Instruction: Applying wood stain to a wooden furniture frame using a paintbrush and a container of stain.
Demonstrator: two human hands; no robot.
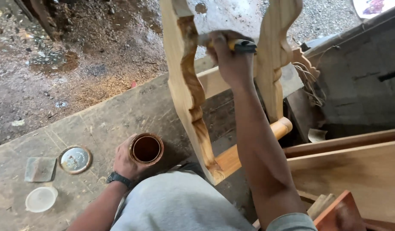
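Bare forearms extend from short grey sleeves; a black wristwatch bands the left wrist at 7 o'clock, grey shirt fabric filling the frame's 6 o'clock edge.

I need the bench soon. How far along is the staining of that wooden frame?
Done: the inner edge of the near leg is dark and wet with stain down to its foot. In hand: the right hand holds a brush up between the legs, while the left hand steadies the open stain can. Left: the far leg and the rails look mostly bare.
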